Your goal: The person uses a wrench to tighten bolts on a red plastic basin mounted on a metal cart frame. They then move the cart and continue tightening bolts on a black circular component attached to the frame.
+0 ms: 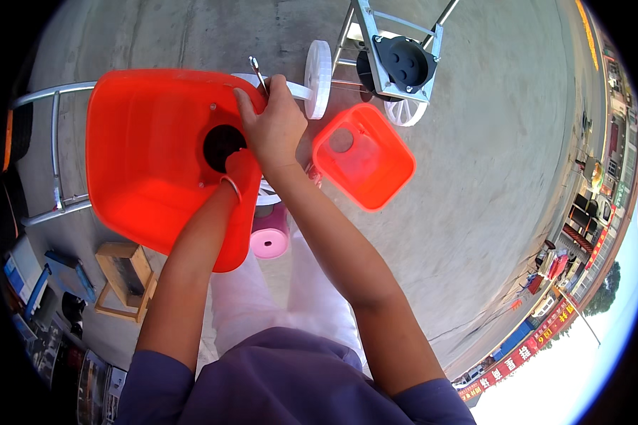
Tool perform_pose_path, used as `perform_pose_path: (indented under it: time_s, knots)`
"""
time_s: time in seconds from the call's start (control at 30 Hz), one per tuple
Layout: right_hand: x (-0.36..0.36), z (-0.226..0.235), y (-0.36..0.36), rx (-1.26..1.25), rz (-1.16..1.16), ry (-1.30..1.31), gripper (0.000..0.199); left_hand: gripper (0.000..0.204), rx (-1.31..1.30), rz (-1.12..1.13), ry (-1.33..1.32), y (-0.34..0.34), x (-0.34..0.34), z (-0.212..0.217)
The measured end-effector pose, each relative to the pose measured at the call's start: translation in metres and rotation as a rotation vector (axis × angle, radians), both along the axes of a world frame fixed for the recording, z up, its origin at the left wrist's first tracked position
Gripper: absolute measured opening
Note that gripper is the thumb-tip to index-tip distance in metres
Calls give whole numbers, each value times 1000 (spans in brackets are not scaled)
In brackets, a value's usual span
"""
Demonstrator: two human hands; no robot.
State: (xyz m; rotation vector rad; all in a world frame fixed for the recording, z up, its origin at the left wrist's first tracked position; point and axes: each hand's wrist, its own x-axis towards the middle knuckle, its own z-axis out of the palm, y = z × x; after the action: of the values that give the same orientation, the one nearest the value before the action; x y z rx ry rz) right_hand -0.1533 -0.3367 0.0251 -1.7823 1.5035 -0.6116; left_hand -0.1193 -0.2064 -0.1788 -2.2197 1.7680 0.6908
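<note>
A large red plastic hopper (142,156) leans before me on a metal tube frame (57,149), a dark round hole (223,147) in its bottom. My left hand (242,168) reaches inside to the hole's right edge. Its fingers are bunched, reddened by the plastic's glow, and what they grip is hidden. My right hand (276,127) is curled at the hopper's right rim, thumb against the wall. From its closed fingers a slim silver wrench (257,69) sticks up outside the hopper. Small bolt heads (213,107) show near the hole.
A second red hopper (376,159) lies on the concrete floor at right. Beyond it stands a metal frame (418,42) with a black round fitting (404,64) and white wheels (318,79). A pink stool (269,241) is between my legs; a wooden box (126,273) sits lower left.
</note>
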Motion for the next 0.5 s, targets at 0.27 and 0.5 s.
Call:
perform_pose_path:
  time_s: [0.27, 0.5]
  knots:
    - [-3, 0, -1, -38, 30, 19, 35, 21, 1, -84, 64, -2, 14, -8]
    - [4, 3, 4, -46, 17, 53, 37, 23, 4, -199, 255, 3, 30, 10]
